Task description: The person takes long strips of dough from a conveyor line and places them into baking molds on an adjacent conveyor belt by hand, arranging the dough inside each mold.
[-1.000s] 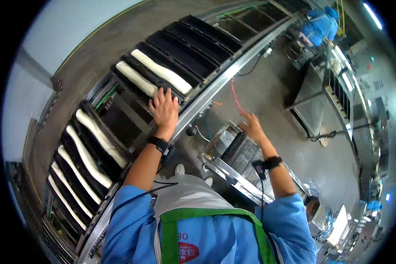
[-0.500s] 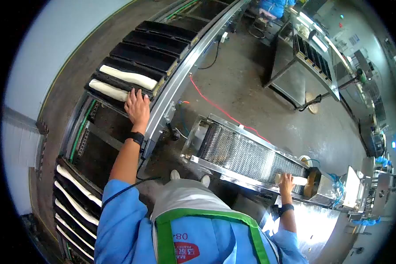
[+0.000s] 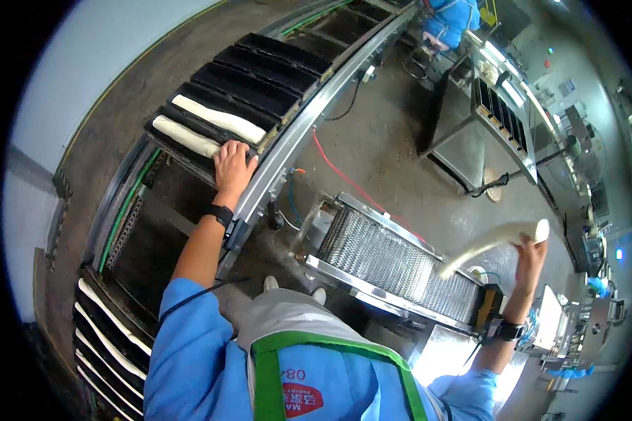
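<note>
My right hand [image 3: 530, 258] is raised over the far end of a mesh conveyor [image 3: 383, 256], closed around one end of a long pale dough strip [image 3: 495, 238]. The strip bends down towards the belt and is blurred along its length. On the curved line to the left, my left hand [image 3: 233, 168] has its fingers curled over the end of a black multi-slot baking pan [image 3: 249, 83]. Its fingertips are by the end of one dough strip [image 3: 184, 135]. A second strip [image 3: 219, 118] lies in the neighbouring slot. Other slots of this pan hold no dough.
Another pan [image 3: 109, 344] with several dough strips sits at the lower left. A metal rail [image 3: 316, 116] borders the curved line. A steel table [image 3: 460, 130] carries more black pans [image 3: 500, 116]. A red hose [image 3: 344, 175] crosses the floor. A person in blue [image 3: 449, 21] is farther back.
My right hand has lifted the dough strip off the mesh conveyor, up and to the right. My left hand stays at the pan's end; the view has shifted slightly.
</note>
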The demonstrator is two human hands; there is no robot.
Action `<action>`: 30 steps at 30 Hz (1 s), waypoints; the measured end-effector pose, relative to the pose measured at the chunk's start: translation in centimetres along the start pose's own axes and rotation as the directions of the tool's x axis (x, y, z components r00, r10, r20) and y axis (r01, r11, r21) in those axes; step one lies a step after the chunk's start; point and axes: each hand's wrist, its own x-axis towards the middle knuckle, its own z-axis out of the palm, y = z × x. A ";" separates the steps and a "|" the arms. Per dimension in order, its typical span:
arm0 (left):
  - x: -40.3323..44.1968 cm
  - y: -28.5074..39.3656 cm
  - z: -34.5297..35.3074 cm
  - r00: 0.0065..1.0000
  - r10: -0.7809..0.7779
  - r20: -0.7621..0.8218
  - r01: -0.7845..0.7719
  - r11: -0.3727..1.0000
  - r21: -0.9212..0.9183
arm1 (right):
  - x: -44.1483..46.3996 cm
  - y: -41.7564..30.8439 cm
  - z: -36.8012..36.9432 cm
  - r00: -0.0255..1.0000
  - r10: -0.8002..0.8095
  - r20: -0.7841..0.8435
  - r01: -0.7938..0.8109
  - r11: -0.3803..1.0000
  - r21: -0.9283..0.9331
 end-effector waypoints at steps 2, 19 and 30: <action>-0.3 0.0 0.3 0.999 -0.001 -0.035 0.001 1.000 -0.025 | 2.1 -4.2 4.0 0.998 -0.060 0.004 0.058 0.981 0.187; -2.6 -0.5 0.5 0.998 -0.033 -0.049 0.030 0.997 -0.075 | 4.7 6.9 41.5 0.637 0.170 0.752 -0.262 0.965 0.004; -1.0 -1.7 2.8 0.986 0.098 -0.132 -0.112 0.988 -0.104 | -9.0 26.6 15.1 0.741 0.405 0.536 0.040 0.770 -0.637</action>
